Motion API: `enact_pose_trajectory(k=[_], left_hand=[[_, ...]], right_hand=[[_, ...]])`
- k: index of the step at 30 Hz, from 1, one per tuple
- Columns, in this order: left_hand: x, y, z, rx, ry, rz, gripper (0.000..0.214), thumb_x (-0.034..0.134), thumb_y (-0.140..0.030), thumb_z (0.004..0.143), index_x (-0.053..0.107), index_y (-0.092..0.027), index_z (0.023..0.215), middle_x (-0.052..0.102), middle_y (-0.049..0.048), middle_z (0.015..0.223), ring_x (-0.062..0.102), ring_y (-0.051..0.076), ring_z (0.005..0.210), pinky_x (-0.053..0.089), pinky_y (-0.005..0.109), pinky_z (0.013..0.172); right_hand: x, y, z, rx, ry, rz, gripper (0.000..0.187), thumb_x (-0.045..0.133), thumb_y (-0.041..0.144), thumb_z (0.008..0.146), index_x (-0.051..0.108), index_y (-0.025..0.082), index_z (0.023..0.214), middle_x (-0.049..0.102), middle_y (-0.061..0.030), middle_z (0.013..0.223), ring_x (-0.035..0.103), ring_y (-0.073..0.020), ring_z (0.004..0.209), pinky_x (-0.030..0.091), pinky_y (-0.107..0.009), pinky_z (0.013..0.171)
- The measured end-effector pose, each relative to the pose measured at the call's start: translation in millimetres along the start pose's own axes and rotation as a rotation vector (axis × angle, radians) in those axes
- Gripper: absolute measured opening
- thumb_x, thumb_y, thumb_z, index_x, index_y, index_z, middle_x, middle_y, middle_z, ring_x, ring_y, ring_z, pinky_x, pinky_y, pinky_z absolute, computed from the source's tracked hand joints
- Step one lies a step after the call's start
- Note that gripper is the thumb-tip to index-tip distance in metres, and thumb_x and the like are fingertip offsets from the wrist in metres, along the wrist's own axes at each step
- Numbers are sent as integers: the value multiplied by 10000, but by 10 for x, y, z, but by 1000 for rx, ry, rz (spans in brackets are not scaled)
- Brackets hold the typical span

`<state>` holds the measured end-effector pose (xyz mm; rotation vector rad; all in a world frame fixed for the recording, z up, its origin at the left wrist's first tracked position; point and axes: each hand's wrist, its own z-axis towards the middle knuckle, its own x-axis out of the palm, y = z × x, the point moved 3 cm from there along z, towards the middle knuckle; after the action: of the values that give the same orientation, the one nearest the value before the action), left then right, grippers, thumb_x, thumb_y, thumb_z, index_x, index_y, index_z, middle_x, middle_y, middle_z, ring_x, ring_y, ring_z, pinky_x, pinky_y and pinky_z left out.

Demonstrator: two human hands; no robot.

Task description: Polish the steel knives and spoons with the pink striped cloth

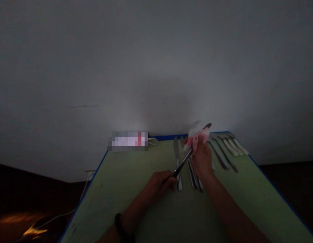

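Note:
My left hand (162,184) is closed around the handle end of a table knife (182,166), which slants up to the right above the table. A pink and white cloth (196,139) is wrapped round the knife's blade, and my right hand (203,157) grips it there. The rounded blade tip sticks out past the cloth. Below the held knife, another knife (177,152) lies on the table with its blade toward the wall. Several more pieces of cutlery (193,175) lie beside it, partly hidden by my right hand and the cloth.
Several forks with pale handles (231,146) and metal-handled cutlery (222,157) lie at the table's right. A blurred-out device with a lit face (128,140) stands at the back left, a white cable loop (153,141) beside it. The green table (121,182) has blue edges and meets a grey wall (156,67).

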<state>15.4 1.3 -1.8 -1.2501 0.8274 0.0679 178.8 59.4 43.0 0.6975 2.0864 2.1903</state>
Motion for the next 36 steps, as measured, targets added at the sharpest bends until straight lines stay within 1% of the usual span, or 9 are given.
enact_pose_trajectory(k=[4,9,14,18,21,25,27,30,36], left_hand=[[-9,34,-6,-42,-98,-17,449,385,-450,908,554,-166,604,574,-7,572,521,98,524,384,189,556],[-41,55,-3,-136,-211,-43,426,437,-446,858,507,-171,540,510,-31,483,444,86,455,346,190,500],[-96,63,50,-218,-318,-89,330,498,-435,816,530,-173,618,476,-52,460,428,97,436,339,200,463],[-118,65,74,-223,-393,-175,366,347,-457,903,508,-170,742,493,-43,538,443,98,460,366,206,470],[-124,90,78,-190,-456,-395,394,294,-501,923,495,-162,921,473,-53,583,403,84,442,325,193,429],[-105,128,95,-146,-435,-665,481,426,-570,860,494,-146,1076,366,-90,539,312,69,423,250,183,405],[-92,137,103,-143,-400,-746,545,492,-597,811,508,-133,1098,332,-101,511,280,64,417,234,186,406],[-102,130,108,-158,-393,-797,550,515,-601,794,560,-112,1042,321,-99,479,277,61,415,228,188,410],[-296,-66,122,-179,-421,-899,405,509,-517,841,606,-127,791,184,-118,425,171,40,373,186,170,399]], right_hand=[[216,-89,-300,21,148,-102,562,355,599,846,654,129,764,681,-83,705,610,-161,613,452,-272,597],[305,-138,-489,41,212,-112,570,360,619,833,654,135,766,684,-84,722,617,-165,640,462,-265,614],[257,-153,-396,7,185,-122,550,360,626,828,625,146,778,685,-79,708,619,-164,613,452,-251,569],[147,-100,-205,-85,251,-244,496,380,594,837,611,162,763,675,-51,672,625,-171,628,440,-253,577],[78,-36,-102,-116,441,-340,453,401,562,839,607,174,725,652,-21,624,596,-165,580,420,-256,555],[-18,79,-95,-126,796,-502,372,502,488,809,622,186,627,606,20,559,510,-135,528,354,-237,526],[-65,109,-129,-67,943,-563,334,562,459,776,621,183,599,579,34,531,456,-111,501,309,-223,505],[-83,116,-195,15,1086,-626,311,611,439,746,609,179,576,556,35,516,419,-96,489,265,-216,486],[-79,234,-223,-80,1289,-884,338,455,434,868,563,162,700,507,24,586,430,-97,543,281,-225,497]])
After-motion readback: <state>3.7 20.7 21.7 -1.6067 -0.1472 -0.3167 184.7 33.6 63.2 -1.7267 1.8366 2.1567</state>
